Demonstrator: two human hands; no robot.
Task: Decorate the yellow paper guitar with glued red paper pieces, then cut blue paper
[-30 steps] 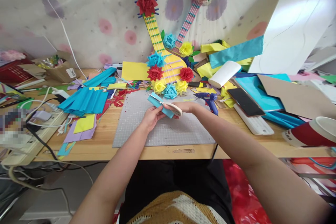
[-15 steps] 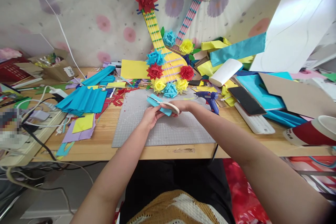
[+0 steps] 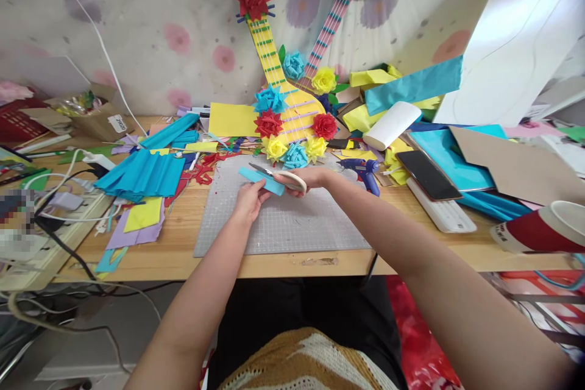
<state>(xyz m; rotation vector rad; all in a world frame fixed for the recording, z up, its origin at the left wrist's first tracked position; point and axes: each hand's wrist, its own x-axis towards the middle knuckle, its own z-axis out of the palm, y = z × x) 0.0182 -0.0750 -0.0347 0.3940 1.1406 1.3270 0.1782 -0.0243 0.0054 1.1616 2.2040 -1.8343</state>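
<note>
My left hand (image 3: 250, 200) pinches a strip of light blue paper (image 3: 249, 177) above the cutting mat. In my right hand (image 3: 307, 180) is a pair of scissors with pale handles (image 3: 293, 181), my fingers wrapped round the loops. The scissor blades point left and lie along the upper edge of the blue strip; whether they are cutting into it I cannot tell. Both hands are close together over the grey gridded cutting mat (image 3: 292, 228). Just beyond them stands a yellow paper instrument (image 3: 299, 100) decorated with red, blue and yellow paper flowers.
A blue glue gun (image 3: 362, 172) lies right of the hands. Further right are a phone (image 3: 428, 175), a white box (image 3: 441, 207) and a red-and-white cup (image 3: 542, 228) near the edge. Pleated blue paper (image 3: 141, 175), scraps and a power strip (image 3: 59, 237) with cables lie left.
Both hands have shifted a little left with the paper and scissors. The blue strip now reaches further left and more of it shows below the blades.
</note>
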